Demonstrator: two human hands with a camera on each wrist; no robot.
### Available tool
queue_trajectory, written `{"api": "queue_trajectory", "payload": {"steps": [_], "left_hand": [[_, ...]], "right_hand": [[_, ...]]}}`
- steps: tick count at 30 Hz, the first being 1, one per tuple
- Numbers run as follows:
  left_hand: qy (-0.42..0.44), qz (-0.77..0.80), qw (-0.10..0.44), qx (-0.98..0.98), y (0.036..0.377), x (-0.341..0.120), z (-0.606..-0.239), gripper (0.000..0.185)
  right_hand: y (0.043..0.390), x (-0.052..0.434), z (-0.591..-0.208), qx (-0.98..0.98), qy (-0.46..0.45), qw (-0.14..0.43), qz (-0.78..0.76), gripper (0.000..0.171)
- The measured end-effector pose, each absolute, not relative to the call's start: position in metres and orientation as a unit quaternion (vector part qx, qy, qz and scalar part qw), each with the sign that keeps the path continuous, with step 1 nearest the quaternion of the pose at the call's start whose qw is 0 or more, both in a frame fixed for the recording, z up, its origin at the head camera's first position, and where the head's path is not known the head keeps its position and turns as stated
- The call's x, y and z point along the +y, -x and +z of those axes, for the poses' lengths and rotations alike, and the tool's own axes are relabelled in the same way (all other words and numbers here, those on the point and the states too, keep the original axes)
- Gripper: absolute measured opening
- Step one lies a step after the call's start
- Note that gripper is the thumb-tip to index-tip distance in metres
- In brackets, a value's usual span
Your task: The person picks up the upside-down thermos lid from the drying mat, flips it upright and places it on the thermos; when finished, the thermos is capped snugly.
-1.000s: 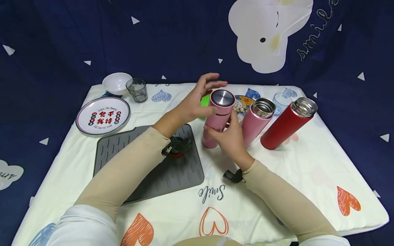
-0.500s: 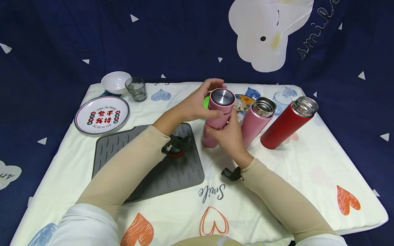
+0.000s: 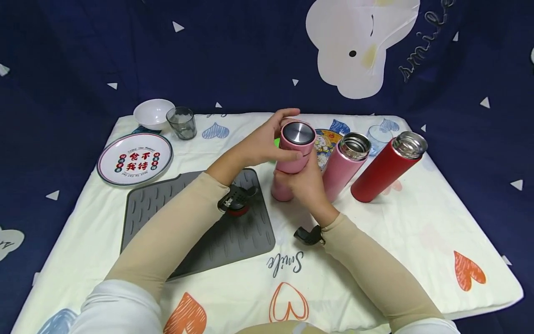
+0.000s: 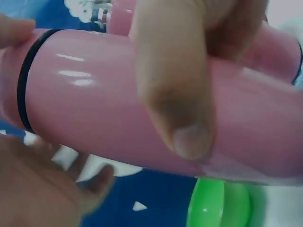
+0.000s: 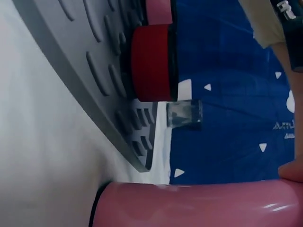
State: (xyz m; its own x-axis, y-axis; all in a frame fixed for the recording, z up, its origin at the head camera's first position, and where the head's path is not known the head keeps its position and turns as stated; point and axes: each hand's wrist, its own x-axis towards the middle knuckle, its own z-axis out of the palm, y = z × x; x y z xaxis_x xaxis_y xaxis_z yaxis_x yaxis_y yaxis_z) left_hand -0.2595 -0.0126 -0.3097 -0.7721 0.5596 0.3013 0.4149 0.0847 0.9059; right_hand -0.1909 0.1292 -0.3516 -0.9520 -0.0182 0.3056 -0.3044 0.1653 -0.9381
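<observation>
A pink thermos (image 3: 288, 162) with a steel-topped pink lid (image 3: 298, 133) stands upright, close to the right edge of the grey mat. My left hand (image 3: 263, 143) is at the lid, its thumb across the near side and its fingers round the far side. Lower down, my right hand (image 3: 306, 185) grips the body; its thumb (image 4: 177, 104) crosses the pink wall in the left wrist view. Just right of this thermos, a second pink thermos (image 3: 340, 171) stands without a lid, its steel mouth showing. A lidless red thermos (image 3: 381, 171) is beside that one.
The grey ridged mat (image 3: 246, 232) lies under my left forearm, with a red lid (image 5: 151, 64) and a pink lid (image 5: 159, 12) on it. Back left are a plate (image 3: 135, 159), a white bowl (image 3: 153, 113) and a grey glass (image 3: 182, 123). A green bowl (image 4: 213, 203) sits behind the thermos.
My left hand's fingers have come in closer around the lid, and its thumb has slid to the right across it. My right hand has shifted slightly left on the body. The other thermoses stay put.
</observation>
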Motion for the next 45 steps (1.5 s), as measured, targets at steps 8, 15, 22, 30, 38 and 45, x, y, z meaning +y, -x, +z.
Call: {"api": "queue_trajectory", "payload": {"steps": [8,15,22,30,38,45], "left_hand": [[-0.327,0.622,0.098,0.705,0.260,-0.014,-0.307,0.073],[-0.320,0.620,0.046,0.715,0.258,-0.015,-0.313,0.065],[-0.315,0.550,-0.007,0.774,0.253,-0.015,-0.312,0.079],[-0.325,0.627,0.120,0.698,0.263,-0.020,-0.310,0.067],[-0.318,0.615,0.047,0.721,0.261,-0.011,-0.316,0.064],[-0.334,0.624,0.087,0.701,0.261,-0.012,-0.327,0.074]], "right_hand": [[0.207,0.136,-0.377,-0.784,-0.103,0.116,0.601,0.075],[0.207,0.137,-0.375,-0.800,-0.089,0.097,0.585,0.068],[0.205,0.136,-0.374,-0.787,-0.128,0.112,0.593,0.065],[0.201,0.139,-0.373,-0.804,-0.074,0.090,0.583,0.071],[0.204,0.143,-0.374,-0.796,-0.092,0.097,0.590,0.066],[0.188,0.137,-0.354,-0.786,-0.115,0.090,0.601,0.065]]}}
